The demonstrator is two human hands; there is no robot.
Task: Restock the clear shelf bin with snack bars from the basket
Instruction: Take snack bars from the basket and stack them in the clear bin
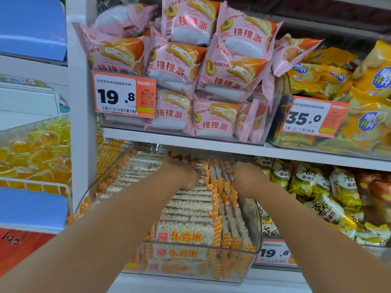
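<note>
Hands: we have two in one clear shelf bin (252, 227).
Left hand (183, 172): fingers curled on rice snack bars (188, 210).
Right hand (246, 178): fingers pinching upright bars (220, 172).

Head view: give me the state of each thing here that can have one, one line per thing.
Clear shelf bin: nearly full of rice snack bars.
Rice snack bars: flat stacks on the left, a row on edge on the right.
Left hand: fingers down among the bars at the back.
Right hand: pinching the upright bars.
Peach pie bin: heaped above its rim.
Yellow chip bin: full.
</note>
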